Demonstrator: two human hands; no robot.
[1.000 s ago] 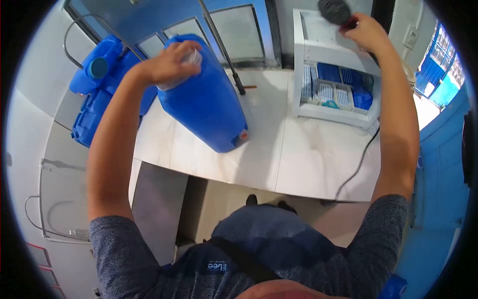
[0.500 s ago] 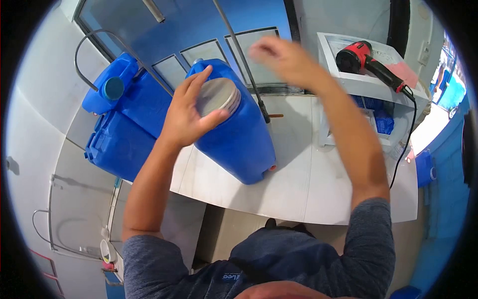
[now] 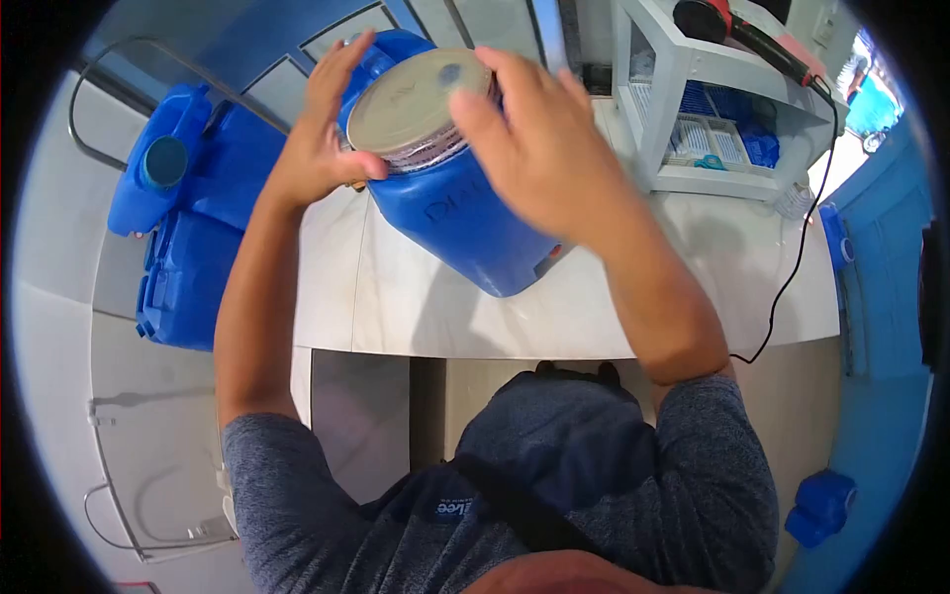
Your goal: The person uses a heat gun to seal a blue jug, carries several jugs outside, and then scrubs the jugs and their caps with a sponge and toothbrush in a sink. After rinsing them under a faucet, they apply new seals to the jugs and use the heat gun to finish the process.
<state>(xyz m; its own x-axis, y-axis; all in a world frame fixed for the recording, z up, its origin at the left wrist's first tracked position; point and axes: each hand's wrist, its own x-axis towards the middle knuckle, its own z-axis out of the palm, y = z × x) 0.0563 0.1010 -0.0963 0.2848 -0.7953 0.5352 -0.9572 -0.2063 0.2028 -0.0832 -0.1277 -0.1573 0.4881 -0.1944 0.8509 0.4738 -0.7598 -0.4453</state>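
A tall blue plastic jerry can (image 3: 450,223) stands on the counter, tilted in the view, with handwriting on its side. Its wide pale round cap (image 3: 411,99) faces up, and a clear band with dark print (image 3: 427,153) surrounds the cap's rim. My left hand (image 3: 315,139) is open at the cap's left side, fingers spread, its thumb against the band. Over the cap's right edge lies my right hand (image 3: 539,139), slightly blurred, thumb and fingers apart. Part of the band is hidden behind this hand.
More blue jerry cans (image 3: 193,247) stand at the left, beside a curved metal pipe (image 3: 99,74). A white shelf unit (image 3: 673,99) at the right carries a red and black heat gun (image 3: 732,30); its cord (image 3: 807,257) hangs over the white counter (image 3: 673,297).
My right hand has come down from the raised position onto the cap's right edge. The printed clear band now shows around the rim. My left hand has shifted to the cap's left side.
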